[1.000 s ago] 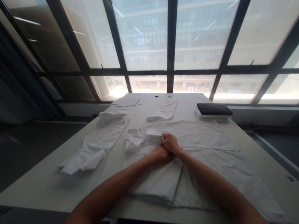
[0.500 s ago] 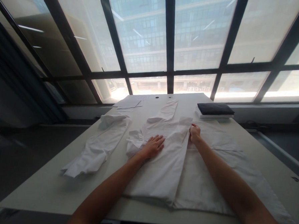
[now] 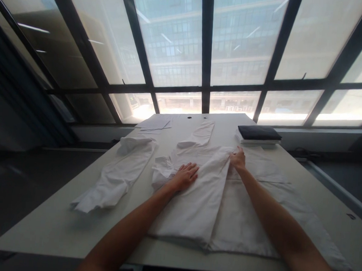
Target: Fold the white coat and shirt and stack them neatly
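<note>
A white shirt (image 3: 191,217) lies spread on the white table, its front panel folded over and a gathered part beside my left wrist. My left hand (image 3: 185,176) rests flat on the fabric, fingers stretched out and palm down. At the panel's upper right edge, my right hand (image 3: 237,158) pinches the cloth between thumb and fingers. More of the shirt spreads to the right, under my right forearm. A sleeve-like white piece (image 3: 115,176) lies crumpled to the left, with bare table between it and the panel. Another narrow white strip (image 3: 199,134) points toward the window.
Beyond the shirt, a folded black cloth (image 3: 258,132) lies on a folded white stack (image 3: 256,141) at the back right. Loose paper sheets (image 3: 154,124) are at the back left. The table (image 3: 42,229) reaches toward large windows (image 3: 180,42); a dark curtain (image 3: 23,74) hangs left.
My right hand has shifted slightly, its fingers now pointing further up, and the upper corner of the cloth beside it has come down flatter. My left hand stays in place.
</note>
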{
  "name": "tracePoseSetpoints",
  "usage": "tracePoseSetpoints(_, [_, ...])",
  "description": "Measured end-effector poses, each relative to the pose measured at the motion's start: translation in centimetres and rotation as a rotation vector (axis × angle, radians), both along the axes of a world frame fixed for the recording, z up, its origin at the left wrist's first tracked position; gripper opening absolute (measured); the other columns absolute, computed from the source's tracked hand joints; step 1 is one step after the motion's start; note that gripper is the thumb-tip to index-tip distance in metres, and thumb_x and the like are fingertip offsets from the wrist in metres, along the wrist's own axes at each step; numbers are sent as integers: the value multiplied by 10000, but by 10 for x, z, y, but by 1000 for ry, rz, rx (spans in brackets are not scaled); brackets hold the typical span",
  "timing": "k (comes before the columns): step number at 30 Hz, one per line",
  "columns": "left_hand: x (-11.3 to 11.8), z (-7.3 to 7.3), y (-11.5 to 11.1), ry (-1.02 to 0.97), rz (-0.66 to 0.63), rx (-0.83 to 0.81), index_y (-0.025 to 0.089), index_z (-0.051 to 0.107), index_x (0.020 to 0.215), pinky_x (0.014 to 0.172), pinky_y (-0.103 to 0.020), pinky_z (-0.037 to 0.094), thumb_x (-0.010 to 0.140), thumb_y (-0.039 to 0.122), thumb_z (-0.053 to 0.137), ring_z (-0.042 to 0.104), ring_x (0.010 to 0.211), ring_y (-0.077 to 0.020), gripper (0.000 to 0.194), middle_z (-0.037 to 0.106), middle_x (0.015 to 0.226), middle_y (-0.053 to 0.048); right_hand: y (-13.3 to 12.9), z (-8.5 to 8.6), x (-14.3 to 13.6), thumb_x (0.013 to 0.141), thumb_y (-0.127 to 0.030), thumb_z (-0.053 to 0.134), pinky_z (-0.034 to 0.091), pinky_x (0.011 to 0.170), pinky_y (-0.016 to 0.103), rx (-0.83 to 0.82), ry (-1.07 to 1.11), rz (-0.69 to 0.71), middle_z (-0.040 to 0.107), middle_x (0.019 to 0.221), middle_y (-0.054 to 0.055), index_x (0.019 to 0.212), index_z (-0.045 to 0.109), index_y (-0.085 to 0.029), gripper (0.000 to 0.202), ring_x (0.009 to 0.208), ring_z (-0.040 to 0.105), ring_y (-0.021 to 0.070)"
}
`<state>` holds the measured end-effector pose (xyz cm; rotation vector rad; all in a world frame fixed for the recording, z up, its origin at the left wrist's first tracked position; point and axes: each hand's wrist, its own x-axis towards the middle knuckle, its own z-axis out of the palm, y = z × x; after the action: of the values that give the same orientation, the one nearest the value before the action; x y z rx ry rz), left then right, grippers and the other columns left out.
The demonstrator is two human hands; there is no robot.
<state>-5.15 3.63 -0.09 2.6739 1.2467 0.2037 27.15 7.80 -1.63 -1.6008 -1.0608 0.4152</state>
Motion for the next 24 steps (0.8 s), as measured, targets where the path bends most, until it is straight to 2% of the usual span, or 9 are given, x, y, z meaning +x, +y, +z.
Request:
tracePoseSetpoints(3, [3,5,-4,-20,1,24,228,403,1490,1206,-510,201,1013,382,377,272,1475,-263,502,355,1577,-86,-10,3,-1,759,-234,555,364,1054,540,-48,-204,-106,609,1192,236,1278,558,-113,532,1239,519,363])
tracePoseSetpoints(6, [10,13,-17,-75,-97,70,229,362,1513,1222,-475,165,1011,369,405,245,1488,-231,523,350,1581,-80,-13,9,-18,864,-210,439,326,1096,528,-34,-467,-61,542,1327,246,1332,541,-95,492,1313,448,341])
tracePoseSetpoints(10, [24,19,-44,-98,-393,-4,259,346,1526,1225,-476,131,997,441,460,199,1502,-239,570,315,1598,-68,-14,13,-56,948,-234,420,270,1158,404,-9,-670,322,519,1436,154,1336,576,-144,428,1374,394,251])
tracePoseSetpoints(13, [33,23,-63,-77,-602,-92,292,335,1531,1214,-534,91,964,510,517,176,1506,-274,634,274,1613,-70,-18,7,-77,999,-337,390,193,1181,458,-154,-838,601,390,1556,128,1434,491,-168,477,1462,267,255])
tracePoseSetpoints(15, [37,27,-72,-65,-702,-130,335,343,1523,1205,-566,62,947,532,541,165,1507,-289,640,256,1620,-51,-21,1,-82,1021,-419,334,155,1181,500,-244,-882,656,313,1596,133,1485,422,-168,535,1485,213,273])
tracePoseSetpoints(17, [39,29,-76,-77,-752,-159,361,368,1508,1203,-570,59,946,517,554,181,1503,-290,612,288,1609,-35,-22,-3,-79,1026,-458,305,134,1185,496,-282,-886,624,276,1610,139,1506,388,-163,569,1493,189,275])
tracePoseSetpoints(19, [39,29,-74,-138,-733,-183,343,384,1503,1214,-521,116,966,474,540,260,1482,-263,575,381,1566,-45,-18,-5,-69,1012,-431,364,122,1187,487,-285,-877,489,266,1612,148,1502,389,-159,561,1496,176,279])
tracePoseSetpoints(21, [35,26,-64,-219,-647,-182,309,414,1491,1212,-447,201,990,430,506,356,1442,-224,523,474,1506,-57,-12,-3,-53,984,-376,440,148,1181,485,-274,-815,273,302,1591,177,1476,418,-148,543,1483,207,297])
tracePoseSetpoints(24, [21,17,-34,-283,-442,-124,273,481,1448,1192,-415,274,1002,423,469,403,1412,-214,472,513,1472,-68,4,4,-22,942,-365,514,301,1110,495,-323,-594,21,470,1444,262,1402,475,-94,535,1379,389,348])
